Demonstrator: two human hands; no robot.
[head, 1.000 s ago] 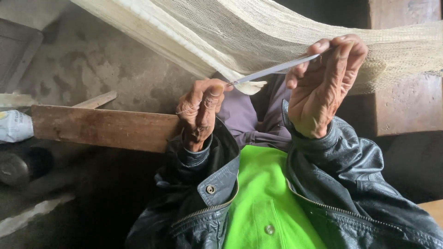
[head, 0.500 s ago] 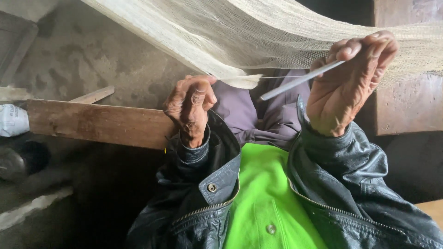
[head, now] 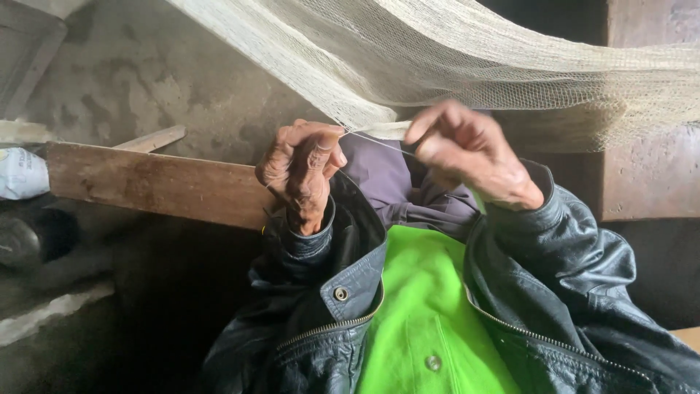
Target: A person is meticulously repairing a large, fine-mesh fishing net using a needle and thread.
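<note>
A worn wooden plank (head: pixel 153 182) lies across the stained grey concrete floor (head: pixel 168 80) (dim light), a reddish wall (head: pixel 649 182) well right of it.

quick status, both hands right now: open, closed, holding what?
Left hand: closed, pinching the edge of the net.
Right hand: closed, blurred; a thin thread runs to it.

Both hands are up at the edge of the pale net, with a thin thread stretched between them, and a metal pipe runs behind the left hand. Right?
Not quite. In the head view it is a brown wooden plank, not a metal pipe, behind the left hand. The rest holds: both it and the right hand are at the net edge, a thin thread stretched between them.
</note>
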